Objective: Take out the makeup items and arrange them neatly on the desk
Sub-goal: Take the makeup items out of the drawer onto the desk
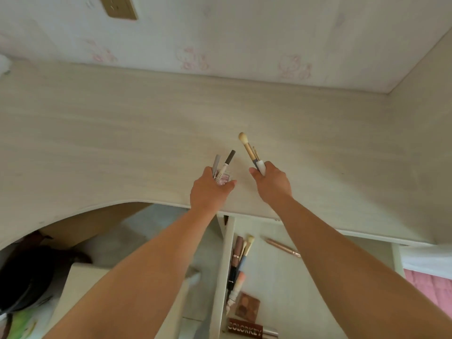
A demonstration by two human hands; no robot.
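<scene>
- Makeup items are split between both hands and the open drawer point(305, 272) below the worktop point(122, 143); nothing lies on the worktop yet.
- Left hand point(210, 189) has its fingers curled round a bundle: two cosmetic pens point(226, 162) and a small clear compact point(223, 181). Judged risk: so many things in one grip may spill or roll when the fingers loosen, and round pens can run toward the curved front edge.
- Right hand point(271, 182) grips a fluffy makeup brush point(248, 148) with a thinner brush beside it, bristles pointing away. Setting them down together could leave them crossed, not neat.
- Drawer still holds brushes and tubes point(238, 263), a rose-gold pen point(282, 247), an eyeshadow palette point(247, 308) and a COLORKEY box point(244, 330), so much of the task remains.
- Forearms reach across the open drawer; drawing back low might knock its front.
</scene>
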